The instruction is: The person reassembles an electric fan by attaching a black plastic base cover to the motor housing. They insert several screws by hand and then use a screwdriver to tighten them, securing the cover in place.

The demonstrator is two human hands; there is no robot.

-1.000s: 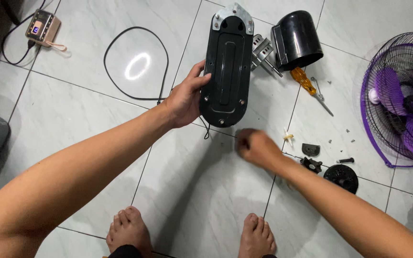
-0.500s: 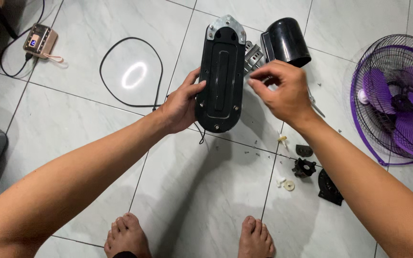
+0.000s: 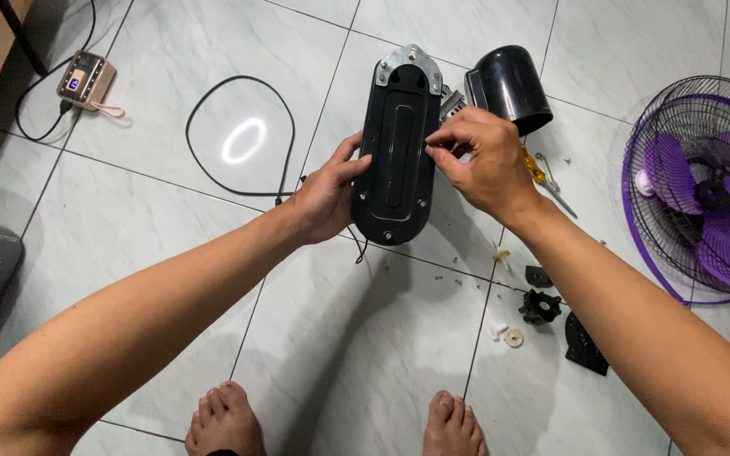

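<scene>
Housing: long black fan base (image 3: pixel 399 152) on floor, long axis pointing away | left hand (image 3: pixel 324 198) fingers clamped on its left edge | right hand (image 3: pixel 482 160) fingertips pinched together at its right edge, nearer.

I see one small blue-lit screen (image 3: pixel 71 82) on the tan boxy device (image 3: pixel 87 81), left of the black cable loop (image 3: pixel 241 139).

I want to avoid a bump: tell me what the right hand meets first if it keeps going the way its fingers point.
The right hand points left; its fingertips already sit at the right edge of the black oblong housing, so that comes first, though contact is unclear.
</scene>
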